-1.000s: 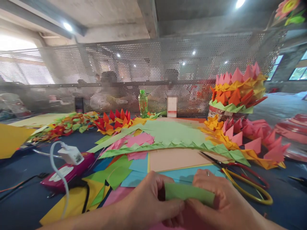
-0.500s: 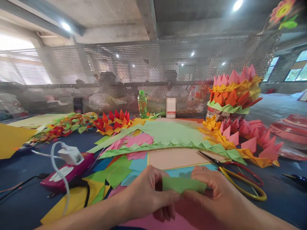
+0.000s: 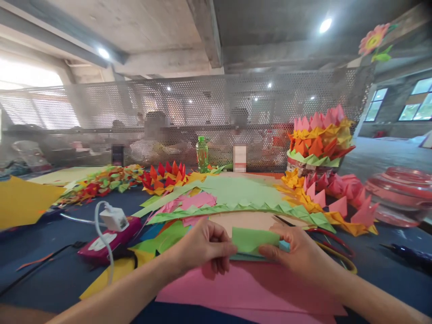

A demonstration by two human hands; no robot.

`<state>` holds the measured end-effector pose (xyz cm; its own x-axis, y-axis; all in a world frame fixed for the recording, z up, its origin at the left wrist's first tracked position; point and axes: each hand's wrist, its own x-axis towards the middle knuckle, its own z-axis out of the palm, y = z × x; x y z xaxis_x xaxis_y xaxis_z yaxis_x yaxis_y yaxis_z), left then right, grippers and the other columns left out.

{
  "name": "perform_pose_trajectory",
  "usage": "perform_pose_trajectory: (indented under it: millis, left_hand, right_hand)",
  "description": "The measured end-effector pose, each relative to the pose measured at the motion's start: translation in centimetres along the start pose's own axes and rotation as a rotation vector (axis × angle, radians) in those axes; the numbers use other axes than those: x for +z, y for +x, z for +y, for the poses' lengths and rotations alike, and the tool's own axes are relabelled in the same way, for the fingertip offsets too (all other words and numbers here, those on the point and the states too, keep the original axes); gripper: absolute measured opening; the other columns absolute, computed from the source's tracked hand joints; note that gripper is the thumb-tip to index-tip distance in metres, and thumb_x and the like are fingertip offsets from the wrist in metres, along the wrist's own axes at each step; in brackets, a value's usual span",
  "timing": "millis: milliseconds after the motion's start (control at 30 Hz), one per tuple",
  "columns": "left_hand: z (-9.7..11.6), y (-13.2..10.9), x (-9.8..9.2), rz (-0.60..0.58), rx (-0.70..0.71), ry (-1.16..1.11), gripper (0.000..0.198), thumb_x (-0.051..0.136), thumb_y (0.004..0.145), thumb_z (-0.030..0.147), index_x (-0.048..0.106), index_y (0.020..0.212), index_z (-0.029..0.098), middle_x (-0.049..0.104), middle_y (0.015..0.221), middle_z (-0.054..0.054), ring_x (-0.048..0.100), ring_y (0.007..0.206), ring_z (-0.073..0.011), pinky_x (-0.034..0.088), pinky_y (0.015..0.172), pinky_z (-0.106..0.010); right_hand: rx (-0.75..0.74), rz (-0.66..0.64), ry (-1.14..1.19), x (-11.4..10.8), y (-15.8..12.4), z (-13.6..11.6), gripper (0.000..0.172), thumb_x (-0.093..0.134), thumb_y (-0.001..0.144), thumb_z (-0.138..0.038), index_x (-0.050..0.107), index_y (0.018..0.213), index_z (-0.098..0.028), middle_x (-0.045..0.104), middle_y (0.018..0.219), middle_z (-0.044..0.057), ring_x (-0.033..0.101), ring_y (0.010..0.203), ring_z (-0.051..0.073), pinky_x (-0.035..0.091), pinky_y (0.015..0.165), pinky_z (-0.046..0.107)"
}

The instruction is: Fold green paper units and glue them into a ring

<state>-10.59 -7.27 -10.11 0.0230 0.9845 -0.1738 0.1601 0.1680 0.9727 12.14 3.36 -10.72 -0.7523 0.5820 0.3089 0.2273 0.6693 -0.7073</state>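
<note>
A small folded piece of green paper is held between both hands above a pink sheet. My left hand pinches its left end with thumb and fingers closed. My right hand pinches the right end the same way. Just behind the hands lie a peach sheet and a long strip of folded green points.
Scissors with red and yellow handles lie right of the hands. A magenta power strip with a white plug sits left. Folded paper lotus pieces, a green bottle and a perforated screen stand behind; people sit beyond it.
Both hands have lifted the green paper up and away from me, and it now shows a wider folded face. The view has tilted up a little.
</note>
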Motion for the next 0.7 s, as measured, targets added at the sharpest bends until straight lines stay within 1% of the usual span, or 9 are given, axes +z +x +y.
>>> perform_pose_trajectory:
  millis: [100,167,233,300,400,467,567,633,700]
  left_hand:
    - [0.5,0.0,-1.6,0.121,0.09,0.031,0.04,0.08,0.07,0.048,0.063,0.066,0.011,0.066,0.053,-0.003,0.057,0.044,-0.0101,0.046,0.046,-0.02]
    - [1.1,0.1,-2.2,0.189,0.137,0.028,0.037,0.077,0.074,0.046,0.063,0.07,0.012,0.064,0.056,-0.001,0.057,0.048,-0.0089,0.046,0.05,-0.02]
    - [1.7,0.2,-2.1,0.216,0.159,0.024,0.037,0.077,0.075,0.047,0.064,0.073,0.012,0.065,0.062,0.0,0.057,0.054,-0.0089,0.047,0.054,-0.02]
    - [2.4,0.4,-1.2,0.202,0.163,0.018,0.037,0.079,0.073,0.045,0.067,0.08,0.011,0.068,0.072,-0.003,0.06,0.064,-0.0111,0.049,0.061,-0.023]
    - [3.3,1.4,1.3,0.143,0.158,-0.023,0.046,0.087,0.064,0.04,0.071,0.094,0.01,0.071,0.086,-0.006,0.062,0.078,-0.0148,0.05,0.068,-0.026]
    - [3.6,2.5,2.9,0.122,0.164,-0.068,0.047,0.088,0.062,0.042,0.073,0.09,0.008,0.07,0.084,-0.006,0.06,0.075,-0.0141,0.048,0.067,-0.025]
    - [3.5,4.6,4.4,0.203,0.199,-0.137,0.041,0.085,0.067,0.044,0.073,0.082,0.007,0.066,0.072,-0.002,0.052,0.062,-0.0083,0.043,0.062,-0.021]
    - [3.3,5.9,4.8,0.258,0.206,-0.168,0.034,0.085,0.071,0.037,0.07,0.075,0.006,0.062,0.066,-0.001,0.05,0.059,-0.0076,0.042,0.06,-0.021]
    - [3.2,6.9,4.8,0.284,0.196,-0.201,0.026,0.079,0.08,0.03,0.067,0.08,0.007,0.063,0.072,-0.002,0.054,0.062,-0.0094,0.046,0.061,-0.022]
  right_hand:
    - [-0.002,0.04,0.034,-0.9,0.6,1.4,0.037,0.063,0.088,-0.051,0.07,0.077,-0.017,0.065,0.077,0.0,0.057,0.076,0.018,0.045,0.07,0.027]
    - [0.025,0.062,0.055,-1.4,1.0,2.2,0.04,0.06,0.088,-0.054,0.069,0.079,-0.016,0.059,0.068,-0.001,0.052,0.066,0.016,0.041,0.061,0.026]
    - [0.039,0.073,0.069,-1.6,1.3,2.6,0.043,0.058,0.089,-0.056,0.069,0.08,-0.015,0.053,0.061,-0.003,0.045,0.058,0.013,0.035,0.053,0.025]
    - [0.04,0.083,0.083,-1.6,1.3,2.6,0.044,0.059,0.088,-0.056,0.067,0.078,-0.015,0.048,0.058,-0.004,0.04,0.056,0.012,0.031,0.05,0.024]
    - [0.021,0.098,0.11,-1.5,1.1,2.2,0.044,0.06,0.087,-0.057,0.062,0.073,-0.015,0.047,0.06,-0.004,0.04,0.058,0.012,0.031,0.05,0.024]
    - [0.0,0.111,0.126,-1.6,1.0,2.0,0.044,0.059,0.087,-0.058,0.06,0.071,-0.016,0.048,0.062,-0.004,0.041,0.058,0.012,0.032,0.051,0.024]
    - [-0.027,0.138,0.133,-1.8,1.3,2.4,0.046,0.057,0.087,-0.06,0.059,0.072,-0.017,0.047,0.06,-0.004,0.041,0.057,0.011,0.031,0.051,0.024]
    - [-0.041,0.157,0.125,-2.0,1.8,3.1,0.05,0.055,0.086,-0.065,0.059,0.072,-0.017,0.045,0.057,-0.004,0.04,0.054,0.011,0.03,0.049,0.024]
    - [-0.049,0.175,0.101,-2.2,2.4,4.0,0.052,0.055,0.084,-0.067,0.06,0.07,-0.017,0.044,0.054,-0.005,0.04,0.051,0.011,0.029,0.047,0.024]
